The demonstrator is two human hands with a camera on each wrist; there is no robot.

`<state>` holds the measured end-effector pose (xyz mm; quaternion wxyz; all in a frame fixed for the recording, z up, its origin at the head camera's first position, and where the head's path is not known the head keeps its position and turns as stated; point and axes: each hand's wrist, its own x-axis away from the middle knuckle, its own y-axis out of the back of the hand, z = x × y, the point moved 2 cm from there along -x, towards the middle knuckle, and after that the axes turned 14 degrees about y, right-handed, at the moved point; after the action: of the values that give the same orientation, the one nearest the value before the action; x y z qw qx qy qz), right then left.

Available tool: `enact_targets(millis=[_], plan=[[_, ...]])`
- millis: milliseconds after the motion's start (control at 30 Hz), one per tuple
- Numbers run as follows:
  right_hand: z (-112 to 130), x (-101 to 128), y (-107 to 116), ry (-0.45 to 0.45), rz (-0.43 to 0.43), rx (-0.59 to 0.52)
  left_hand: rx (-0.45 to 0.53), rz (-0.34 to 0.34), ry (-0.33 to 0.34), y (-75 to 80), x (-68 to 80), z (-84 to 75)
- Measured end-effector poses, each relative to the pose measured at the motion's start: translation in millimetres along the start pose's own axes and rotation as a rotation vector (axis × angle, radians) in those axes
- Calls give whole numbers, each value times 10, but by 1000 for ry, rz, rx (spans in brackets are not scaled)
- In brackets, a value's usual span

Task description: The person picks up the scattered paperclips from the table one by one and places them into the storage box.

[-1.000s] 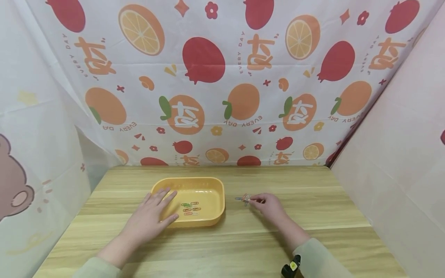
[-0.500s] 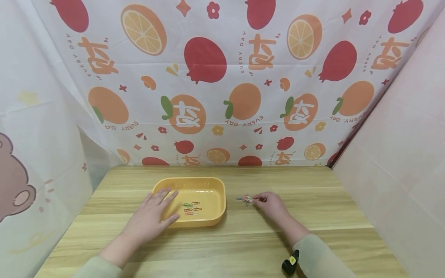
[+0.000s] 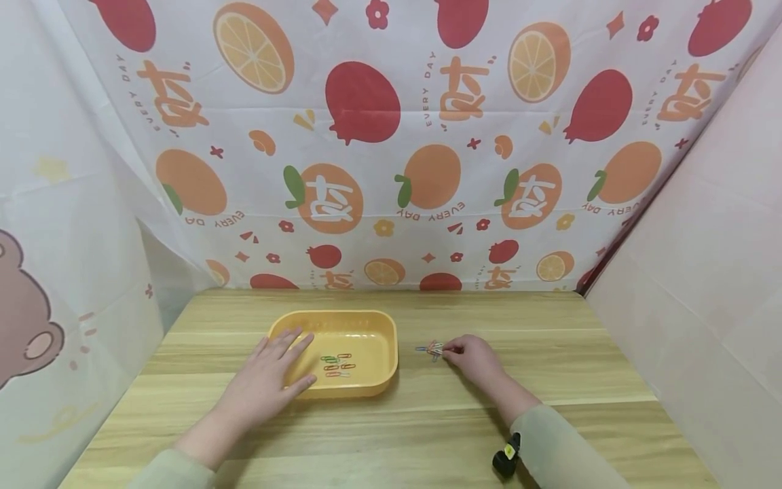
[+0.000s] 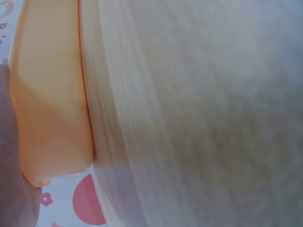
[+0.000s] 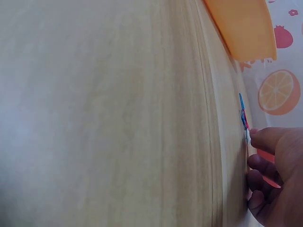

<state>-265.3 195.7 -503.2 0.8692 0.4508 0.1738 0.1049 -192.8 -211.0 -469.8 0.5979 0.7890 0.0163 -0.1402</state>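
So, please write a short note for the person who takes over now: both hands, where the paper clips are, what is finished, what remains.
Left hand: open, fingers flat on the near-left rim of the yellow tray, steadying it.
Right hand: fingertips at the small pile of coloured paper clips on the wooden table, right of the tray; whether its grip has closed on a clip cannot be told.
Done: several clips in the tray lie on its floor.
Left: the pile on the table is not yet in the tray.
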Motion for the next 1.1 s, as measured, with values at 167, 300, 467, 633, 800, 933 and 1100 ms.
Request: enact_targets(millis=[167, 300, 467, 633, 800, 933, 1100], plan=[[19, -18, 9, 3, 1, 26, 1, 0, -2, 7, -11, -5], [40, -29, 16, 0, 15, 47, 6, 0, -2, 12, -17, -9], [63, -37, 19, 0, 28, 58, 8, 5, 0, 22, -18, -10], [74, -40, 19, 7, 26, 56, 13, 5, 1, 33, -19, -12], [66, -48, 4, -2, 19, 49, 10, 11, 2, 30, -19, -6], [58, -54, -15, -16, 15, 55, 9, 9, 1, 29, -16, 1], [64, -51, -22, -30, 6, 40, 11, 10, 3, 40, -5, 1]])
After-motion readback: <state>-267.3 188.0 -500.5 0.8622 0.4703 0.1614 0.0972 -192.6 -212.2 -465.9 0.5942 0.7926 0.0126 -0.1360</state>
